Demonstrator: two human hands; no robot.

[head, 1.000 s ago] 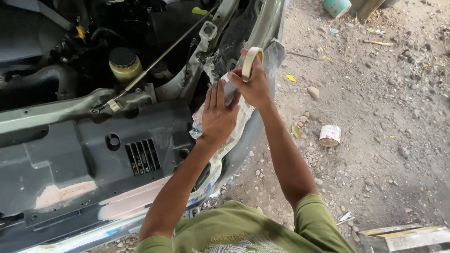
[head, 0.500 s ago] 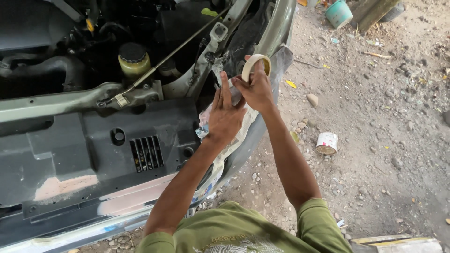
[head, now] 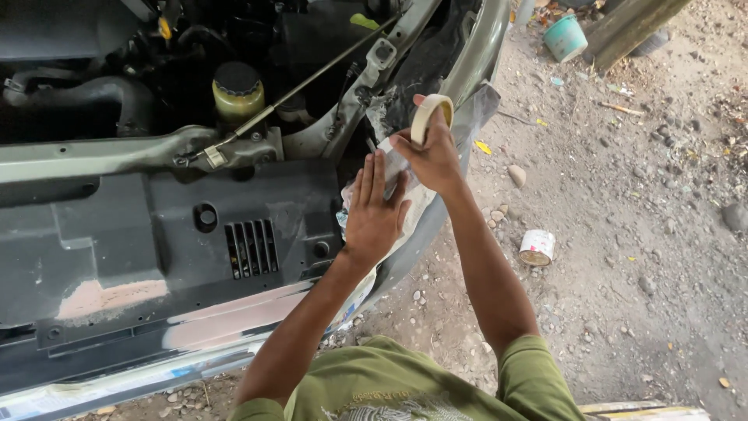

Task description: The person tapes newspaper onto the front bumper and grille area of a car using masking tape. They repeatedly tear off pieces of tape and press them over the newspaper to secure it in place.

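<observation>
Car front — gravel yard beside.

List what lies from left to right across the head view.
Black plastic cover → yellow fluid reservoir → left hand pressing newspaper → right hand holding tape roll → small tin can → teal bucket.

Soft, even daylight is seen; the engine bay is left dark, and slight blur is noticed at the edges.
</observation>
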